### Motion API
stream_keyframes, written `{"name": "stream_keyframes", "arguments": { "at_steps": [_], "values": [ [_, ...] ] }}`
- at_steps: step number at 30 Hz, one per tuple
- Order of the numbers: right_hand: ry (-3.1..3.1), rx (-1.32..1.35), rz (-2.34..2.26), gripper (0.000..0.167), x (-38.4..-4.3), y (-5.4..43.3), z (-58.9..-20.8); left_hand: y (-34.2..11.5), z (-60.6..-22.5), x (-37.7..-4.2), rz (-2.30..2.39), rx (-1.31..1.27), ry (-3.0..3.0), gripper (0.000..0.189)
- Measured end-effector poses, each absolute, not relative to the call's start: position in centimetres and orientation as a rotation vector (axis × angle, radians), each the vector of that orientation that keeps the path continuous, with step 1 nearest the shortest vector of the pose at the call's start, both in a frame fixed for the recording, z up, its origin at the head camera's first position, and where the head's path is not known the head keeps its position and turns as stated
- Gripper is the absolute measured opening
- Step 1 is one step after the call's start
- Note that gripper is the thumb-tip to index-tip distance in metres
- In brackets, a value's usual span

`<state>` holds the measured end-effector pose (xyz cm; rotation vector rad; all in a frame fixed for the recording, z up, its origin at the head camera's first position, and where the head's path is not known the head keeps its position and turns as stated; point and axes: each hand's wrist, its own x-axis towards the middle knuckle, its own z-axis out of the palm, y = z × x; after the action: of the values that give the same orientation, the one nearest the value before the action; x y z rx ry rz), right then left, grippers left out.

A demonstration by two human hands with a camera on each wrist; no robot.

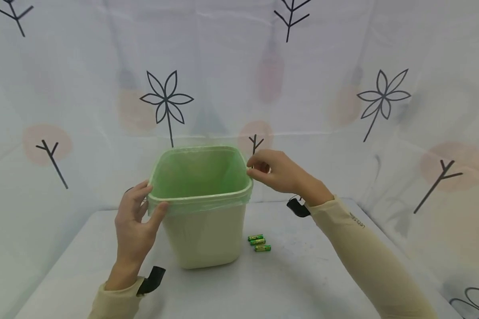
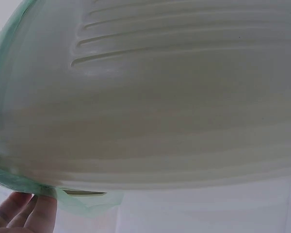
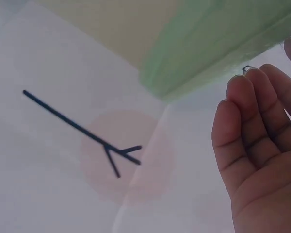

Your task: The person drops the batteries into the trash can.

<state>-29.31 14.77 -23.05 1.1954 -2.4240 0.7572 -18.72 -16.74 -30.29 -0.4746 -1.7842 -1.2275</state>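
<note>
A cream trash can stands upright on the white table, with a thin green trash bag lining it and folded over its rim. My left hand holds the bag-covered rim at the near left corner, thumb in front and fingers round the left side. In the left wrist view, fingertips lie against the bag's loose edge. At the right side of the rim, my right hand pinches the bag's edge between thumb and forefinger. The right wrist view shows its other fingers bent beside the green bag.
Several green batteries lie on the table, just right of the trash can's base. A white cloth backdrop with printed leaves and twigs stands behind and at both sides. Dark wire loops show at the lower right corner.
</note>
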Motion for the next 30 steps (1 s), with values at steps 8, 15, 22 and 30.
{"name": "stream_keyframes", "arguments": {
  "at_steps": [8,15,22,30],
  "values": [
    [-2.45,1.134,0.806,0.014,-29.2,17.0,-26.4,-16.8,-30.2,-18.6,-1.244,-0.464,-1.798,0.043],
    [-2.546,1.123,0.812,0.012,-29.1,17.7,-30.0,-16.9,-30.5,-18.8,-1.251,-0.47,-1.792,0.046],
    [-2.612,1.11,0.847,0.011,-28.7,17.9,-33.6,-16.8,-30.4,-18.7,-1.228,-0.471,-1.793,0.045],
    [-2.734,1.092,0.841,0.012,-28.5,17.8,-36.9,-17.2,-31.1,-19.4,-1.224,-0.469,-1.786,0.046]
  ]
}}
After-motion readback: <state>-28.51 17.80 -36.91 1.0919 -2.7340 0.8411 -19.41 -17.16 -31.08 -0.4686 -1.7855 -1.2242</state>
